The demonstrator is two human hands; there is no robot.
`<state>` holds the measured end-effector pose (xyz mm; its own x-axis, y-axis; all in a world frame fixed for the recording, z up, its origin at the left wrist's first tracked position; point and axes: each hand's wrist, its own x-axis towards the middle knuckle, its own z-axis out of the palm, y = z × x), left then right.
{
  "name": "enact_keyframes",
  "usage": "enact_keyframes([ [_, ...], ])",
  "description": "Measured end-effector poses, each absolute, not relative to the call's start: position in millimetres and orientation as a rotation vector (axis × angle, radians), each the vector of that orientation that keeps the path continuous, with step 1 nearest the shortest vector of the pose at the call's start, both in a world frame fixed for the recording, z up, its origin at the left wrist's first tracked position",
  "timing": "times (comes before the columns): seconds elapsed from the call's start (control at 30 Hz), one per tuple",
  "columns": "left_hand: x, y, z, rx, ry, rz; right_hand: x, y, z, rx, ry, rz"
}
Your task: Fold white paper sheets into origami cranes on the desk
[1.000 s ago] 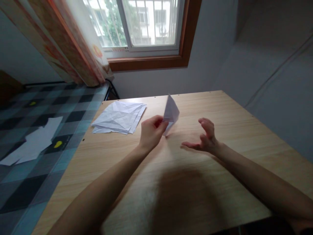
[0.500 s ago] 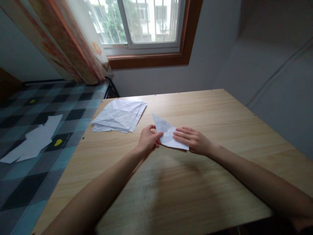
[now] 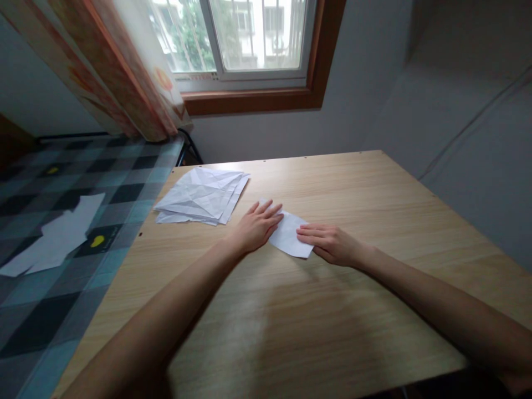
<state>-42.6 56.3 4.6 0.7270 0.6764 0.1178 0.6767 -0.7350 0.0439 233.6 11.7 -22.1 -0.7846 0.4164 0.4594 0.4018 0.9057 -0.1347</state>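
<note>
A small folded piece of white paper (image 3: 290, 235) lies on the wooden table (image 3: 332, 321) between my hands. My left hand (image 3: 257, 224) rests over its left side, fingers stretched out and covering part of it. On the right edge of the paper, my right hand (image 3: 328, 241) lies flat with its fingers extended side by side. Neither hand grips the paper; both press it from above. Left of my left hand sits a stack of creased white paper sheets (image 3: 203, 194).
A bed with a checked cover (image 3: 45, 316) adjoins the table's left side, with white paper scraps (image 3: 58, 238) on it. Beyond the table are a window (image 3: 257, 39), a curtain (image 3: 124, 72) and a wall (image 3: 257, 133).
My left hand has gone from pinching the paper's left edge to lying spread on top of it. The paper's upright pointed corner is now down. My right hand has barely moved.
</note>
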Motion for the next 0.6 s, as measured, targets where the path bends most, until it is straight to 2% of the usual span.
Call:
enact_keyframes([
  [0.27,-46,58,1,-2.955,-1.243,-0.004,236,10,-22,-0.724,-2.412,0.092],
  [0.6,-45,45,2,-2.953,-1.372,-0.037,221,22,-18,-1.188,-2.157,0.151],
])
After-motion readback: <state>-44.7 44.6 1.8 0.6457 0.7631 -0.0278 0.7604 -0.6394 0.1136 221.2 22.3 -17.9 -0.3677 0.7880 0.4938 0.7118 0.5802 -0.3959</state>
